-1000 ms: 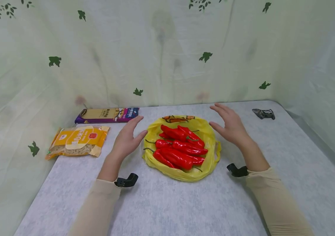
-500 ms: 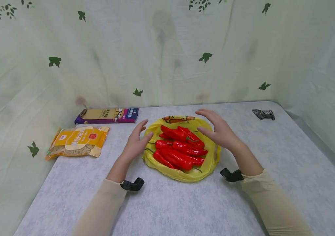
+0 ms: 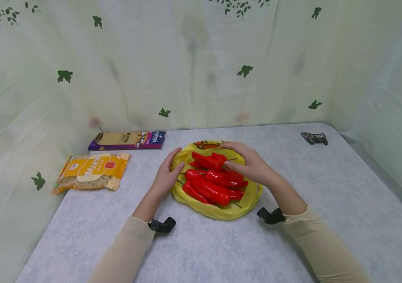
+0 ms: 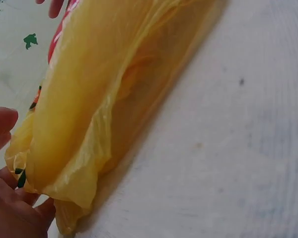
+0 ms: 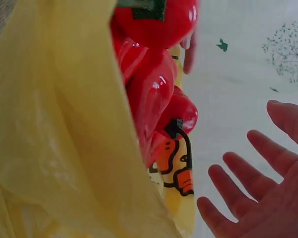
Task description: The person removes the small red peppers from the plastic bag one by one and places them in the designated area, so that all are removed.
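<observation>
A yellow plastic bag (image 3: 218, 214) lies on the table with its mouth folded open, holding several glossy red chili peppers (image 3: 209, 188) with dark green stems. At the bag's left side is my left hand (image 3: 163, 177), thumb above the rim and fingers loosely bent. In the left wrist view its fingertips are right at the yellow plastic. My right hand (image 3: 252, 163) reaches over the bag's right side, overlapping the rim and the upper peppers in the head view. The right wrist view shows its fingers (image 5: 243, 198) spread apart, with nothing held between them.
At the back left lies a purple and tan noodle packet (image 3: 126, 140). An orange packet (image 3: 93, 171) of dry food sits nearer on the left. A small black packet (image 3: 314, 138) is at the back right. A pale curtain (image 3: 201, 70) surrounds the table.
Both hands have moved inward: the left one rightward to the bag's edge, the right one leftward over the bag. The bag and peppers have stayed in place.
</observation>
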Demonstrator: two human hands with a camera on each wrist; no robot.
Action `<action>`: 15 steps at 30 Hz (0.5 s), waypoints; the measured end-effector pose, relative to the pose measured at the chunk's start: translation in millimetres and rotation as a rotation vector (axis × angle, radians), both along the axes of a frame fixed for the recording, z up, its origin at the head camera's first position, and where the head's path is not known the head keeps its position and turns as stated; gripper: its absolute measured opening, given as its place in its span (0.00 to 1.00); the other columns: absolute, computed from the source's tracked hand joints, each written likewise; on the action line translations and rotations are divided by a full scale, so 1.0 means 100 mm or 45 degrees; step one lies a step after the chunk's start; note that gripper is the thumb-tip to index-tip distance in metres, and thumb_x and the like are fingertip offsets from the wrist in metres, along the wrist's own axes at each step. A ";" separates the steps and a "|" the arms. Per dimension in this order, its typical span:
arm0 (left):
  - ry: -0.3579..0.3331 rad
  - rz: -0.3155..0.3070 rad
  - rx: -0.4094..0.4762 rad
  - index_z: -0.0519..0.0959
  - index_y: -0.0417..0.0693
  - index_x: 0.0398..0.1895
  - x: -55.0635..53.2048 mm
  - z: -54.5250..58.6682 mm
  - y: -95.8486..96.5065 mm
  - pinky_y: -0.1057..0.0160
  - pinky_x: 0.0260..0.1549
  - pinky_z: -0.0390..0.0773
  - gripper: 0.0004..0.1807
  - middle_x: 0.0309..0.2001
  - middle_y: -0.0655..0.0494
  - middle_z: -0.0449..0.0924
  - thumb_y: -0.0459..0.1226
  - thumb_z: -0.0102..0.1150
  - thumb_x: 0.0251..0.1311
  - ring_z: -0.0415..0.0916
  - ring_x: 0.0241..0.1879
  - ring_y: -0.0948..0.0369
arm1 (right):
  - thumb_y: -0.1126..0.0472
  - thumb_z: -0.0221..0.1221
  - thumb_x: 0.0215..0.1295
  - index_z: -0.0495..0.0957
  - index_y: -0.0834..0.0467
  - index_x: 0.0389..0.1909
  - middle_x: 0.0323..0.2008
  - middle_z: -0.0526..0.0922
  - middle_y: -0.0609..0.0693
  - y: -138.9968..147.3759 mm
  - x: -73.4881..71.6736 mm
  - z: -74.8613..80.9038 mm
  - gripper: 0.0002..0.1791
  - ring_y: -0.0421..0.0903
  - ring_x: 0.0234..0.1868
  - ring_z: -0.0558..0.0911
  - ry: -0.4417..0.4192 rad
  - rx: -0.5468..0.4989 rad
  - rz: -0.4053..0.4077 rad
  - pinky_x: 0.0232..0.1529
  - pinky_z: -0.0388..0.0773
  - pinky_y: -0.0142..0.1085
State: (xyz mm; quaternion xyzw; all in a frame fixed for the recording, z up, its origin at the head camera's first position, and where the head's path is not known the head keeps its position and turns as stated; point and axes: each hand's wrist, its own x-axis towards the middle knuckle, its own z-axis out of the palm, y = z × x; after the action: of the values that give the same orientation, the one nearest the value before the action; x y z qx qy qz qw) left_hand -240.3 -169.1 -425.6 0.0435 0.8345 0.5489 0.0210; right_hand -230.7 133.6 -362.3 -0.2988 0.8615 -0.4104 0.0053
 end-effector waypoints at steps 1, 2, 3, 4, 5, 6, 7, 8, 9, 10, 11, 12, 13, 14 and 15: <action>0.014 0.004 0.012 0.58 0.68 0.76 0.00 -0.01 0.00 0.45 0.77 0.53 0.30 0.78 0.62 0.55 0.46 0.50 0.74 0.48 0.80 0.56 | 0.54 0.60 0.70 0.68 0.47 0.70 0.72 0.68 0.49 -0.01 0.00 -0.02 0.29 0.53 0.75 0.62 -0.006 0.007 0.011 0.71 0.64 0.61; 0.028 0.008 0.025 0.60 0.67 0.76 0.00 -0.02 -0.01 0.45 0.76 0.54 0.29 0.78 0.62 0.57 0.45 0.50 0.74 0.49 0.79 0.56 | 0.54 0.61 0.69 0.68 0.48 0.70 0.72 0.69 0.49 -0.02 0.00 -0.03 0.29 0.53 0.75 0.62 -0.010 0.015 0.025 0.71 0.64 0.61; 0.045 0.014 0.037 0.62 0.66 0.75 0.00 -0.03 -0.01 0.46 0.76 0.55 0.27 0.77 0.62 0.59 0.44 0.50 0.74 0.51 0.79 0.57 | 0.55 0.61 0.69 0.68 0.49 0.70 0.72 0.69 0.49 -0.03 0.00 -0.04 0.29 0.53 0.75 0.63 -0.019 0.016 0.045 0.71 0.64 0.61; 0.056 0.016 0.047 0.64 0.65 0.74 0.00 -0.03 -0.01 0.47 0.76 0.56 0.26 0.76 0.62 0.61 0.43 0.50 0.74 0.53 0.78 0.57 | 0.55 0.61 0.69 0.68 0.50 0.70 0.71 0.69 0.49 -0.04 0.00 -0.05 0.30 0.53 0.75 0.63 -0.028 0.021 0.060 0.71 0.64 0.60; 0.064 0.017 0.058 0.66 0.65 0.73 0.00 -0.04 -0.01 0.47 0.75 0.58 0.25 0.76 0.61 0.62 0.43 0.50 0.74 0.55 0.78 0.57 | 0.56 0.62 0.69 0.68 0.51 0.70 0.71 0.70 0.49 -0.05 0.01 -0.05 0.30 0.53 0.75 0.63 -0.036 0.024 0.077 0.71 0.64 0.60; 0.071 0.018 0.068 0.67 0.64 0.72 0.00 -0.04 -0.01 0.48 0.75 0.59 0.24 0.75 0.61 0.64 0.43 0.50 0.74 0.57 0.77 0.57 | 0.56 0.62 0.69 0.68 0.51 0.70 0.70 0.71 0.49 -0.06 0.00 -0.06 0.30 0.53 0.74 0.65 -0.039 0.034 0.093 0.71 0.65 0.59; 0.076 0.018 0.078 0.68 0.64 0.71 0.00 -0.04 -0.02 0.48 0.74 0.60 0.24 0.74 0.61 0.65 0.43 0.51 0.74 0.58 0.76 0.57 | 0.57 0.62 0.68 0.68 0.52 0.70 0.70 0.71 0.49 -0.07 0.01 -0.07 0.30 0.53 0.73 0.66 -0.043 0.044 0.107 0.71 0.66 0.58; 0.077 0.019 0.090 0.70 0.65 0.70 0.01 -0.04 -0.02 0.48 0.74 0.62 0.23 0.73 0.61 0.66 0.43 0.51 0.74 0.60 0.75 0.58 | 0.57 0.62 0.68 0.69 0.53 0.70 0.70 0.71 0.49 -0.07 0.01 -0.07 0.30 0.52 0.73 0.66 -0.051 0.055 0.119 0.71 0.66 0.57; 0.080 0.017 0.100 0.71 0.65 0.69 0.01 -0.05 -0.01 0.49 0.73 0.63 0.22 0.72 0.61 0.68 0.43 0.52 0.73 0.62 0.74 0.58 | 0.57 0.62 0.68 0.69 0.53 0.70 0.69 0.72 0.49 -0.08 0.01 -0.07 0.30 0.52 0.73 0.67 -0.062 0.068 0.129 0.70 0.68 0.57; 0.080 0.014 0.110 0.72 0.65 0.68 0.00 -0.05 -0.02 0.49 0.73 0.64 0.22 0.72 0.61 0.69 0.43 0.52 0.73 0.63 0.73 0.58 | 0.57 0.62 0.68 0.69 0.53 0.70 0.69 0.72 0.49 -0.08 0.01 -0.07 0.30 0.52 0.72 0.67 -0.073 0.083 0.137 0.69 0.69 0.56; 0.083 0.011 0.114 0.72 0.65 0.67 0.00 -0.05 -0.02 0.49 0.72 0.64 0.21 0.71 0.60 0.69 0.43 0.53 0.73 0.64 0.73 0.58 | 0.57 0.62 0.68 0.69 0.52 0.70 0.69 0.72 0.49 -0.09 0.01 -0.07 0.30 0.52 0.72 0.68 -0.082 0.097 0.146 0.69 0.70 0.56; 0.090 0.001 0.123 0.73 0.64 0.67 0.00 -0.06 -0.01 0.49 0.72 0.65 0.21 0.71 0.60 0.70 0.42 0.53 0.73 0.65 0.72 0.58 | 0.57 0.62 0.68 0.69 0.52 0.70 0.69 0.72 0.49 -0.09 0.02 -0.08 0.30 0.52 0.72 0.68 -0.092 0.113 0.153 0.68 0.71 0.55; 0.094 -0.005 0.127 0.73 0.64 0.67 -0.01 -0.06 -0.01 0.49 0.72 0.65 0.21 0.70 0.59 0.71 0.42 0.53 0.72 0.65 0.72 0.58 | 0.57 0.62 0.68 0.69 0.52 0.70 0.69 0.72 0.49 -0.09 0.02 -0.08 0.30 0.51 0.72 0.68 -0.105 0.127 0.160 0.68 0.71 0.55; 0.098 -0.014 0.131 0.74 0.63 0.66 -0.01 -0.06 -0.01 0.49 0.72 0.65 0.20 0.70 0.59 0.71 0.41 0.53 0.72 0.66 0.72 0.58 | 0.56 0.62 0.68 0.69 0.51 0.70 0.69 0.72 0.48 -0.09 0.02 -0.08 0.30 0.51 0.72 0.68 -0.117 0.139 0.167 0.68 0.71 0.55; 0.106 -0.028 0.133 0.74 0.61 0.66 -0.01 -0.06 -0.01 0.49 0.72 0.65 0.21 0.70 0.57 0.71 0.41 0.53 0.73 0.66 0.72 0.57 | 0.56 0.62 0.68 0.69 0.51 0.70 0.70 0.71 0.48 -0.09 0.02 -0.08 0.30 0.51 0.72 0.68 -0.127 0.150 0.172 0.68 0.71 0.55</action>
State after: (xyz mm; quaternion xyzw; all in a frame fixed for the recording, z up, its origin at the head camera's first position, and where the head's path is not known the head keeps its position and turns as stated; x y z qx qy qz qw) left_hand -241.4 -170.3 -432.1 0.0763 0.8044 0.5891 -0.0101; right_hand -228.5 124.3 -369.9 -0.3348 0.8607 -0.3720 0.0933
